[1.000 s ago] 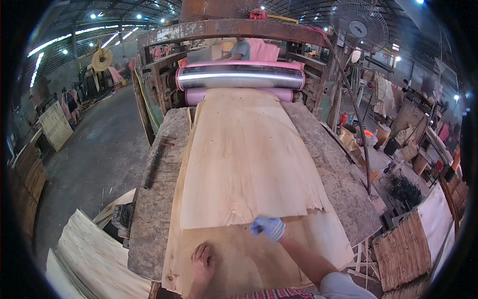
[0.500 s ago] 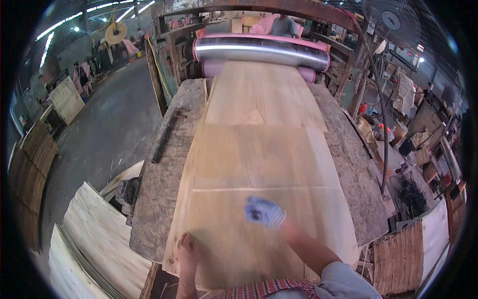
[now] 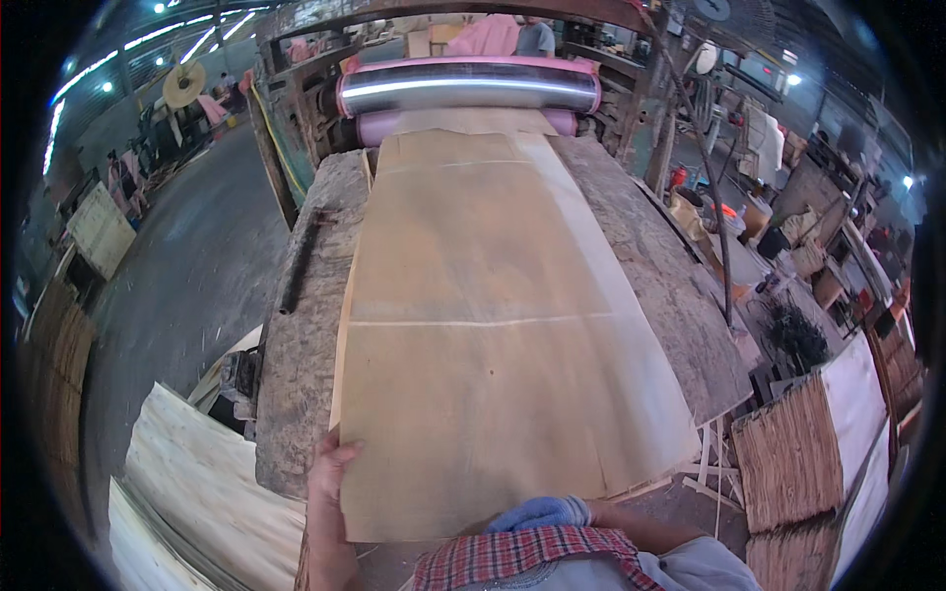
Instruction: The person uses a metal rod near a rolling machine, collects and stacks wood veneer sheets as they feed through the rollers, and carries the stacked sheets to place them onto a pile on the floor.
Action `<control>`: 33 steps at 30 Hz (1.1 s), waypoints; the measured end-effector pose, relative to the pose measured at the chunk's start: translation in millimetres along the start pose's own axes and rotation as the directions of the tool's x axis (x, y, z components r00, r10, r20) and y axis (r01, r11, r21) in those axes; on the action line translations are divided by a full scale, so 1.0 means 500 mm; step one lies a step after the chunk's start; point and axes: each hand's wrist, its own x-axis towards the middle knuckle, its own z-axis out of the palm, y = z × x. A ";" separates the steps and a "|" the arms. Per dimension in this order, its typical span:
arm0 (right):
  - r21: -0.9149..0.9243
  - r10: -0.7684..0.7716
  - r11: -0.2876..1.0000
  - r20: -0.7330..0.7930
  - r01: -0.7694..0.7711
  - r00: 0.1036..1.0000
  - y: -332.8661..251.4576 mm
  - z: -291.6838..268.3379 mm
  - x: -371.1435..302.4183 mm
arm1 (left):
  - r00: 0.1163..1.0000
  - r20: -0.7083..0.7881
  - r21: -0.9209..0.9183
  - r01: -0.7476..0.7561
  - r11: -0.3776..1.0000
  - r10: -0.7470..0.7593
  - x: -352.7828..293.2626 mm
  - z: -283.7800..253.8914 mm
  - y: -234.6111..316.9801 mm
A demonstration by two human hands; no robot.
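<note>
A long, thin sheet of wood veneer (image 3: 483, 266) lies lengthwise in front of me, with a pale line across it. My bare left hand (image 3: 333, 468) grips its left edge near the close corner, thumb on top. In a blue glove, my right hand (image 3: 540, 514) is at the sheet's near edge, close to my body. Red plaid cloth hides part of that hand, so its fingers cannot be made out. At the far end, another veneer piece (image 3: 473, 120) runs in under a shiny metal roller (image 3: 468, 94), above a pink lower roller (image 3: 379, 129).
A rough, crusted bed (image 3: 305, 364) flanks the sheet, with a dark bar (image 3: 299, 261) lying on its left side. Veneer stacks stand at lower left (image 3: 197, 443) and lower right (image 3: 793, 453). A person (image 3: 535, 39) is beyond the rollers. A fan (image 3: 714, 12) hangs upper right.
The far veneer piece has moved forward into the rollers. My right hand has drawn back from mid-sheet to the near edge. My left hand now holds the left edge. The view has shifted.
</note>
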 end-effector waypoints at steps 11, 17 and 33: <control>0.288 0.120 0.957 -0.249 -0.045 0.961 -0.014 0.036 0.026 | 0.938 -0.258 -0.407 -0.322 0.854 0.231 0.030 0.050 0.046; 0.322 -0.015 0.885 -0.702 0.337 0.712 -0.077 -0.151 0.180 | 0.993 0.040 -0.681 -0.051 0.731 0.107 0.054 0.028 0.037; 0.440 0.306 0.893 -0.433 -0.097 0.848 -0.055 -0.351 0.269 | 0.884 -0.084 0.933 -0.092 0.347 0.460 0.059 0.007 -0.135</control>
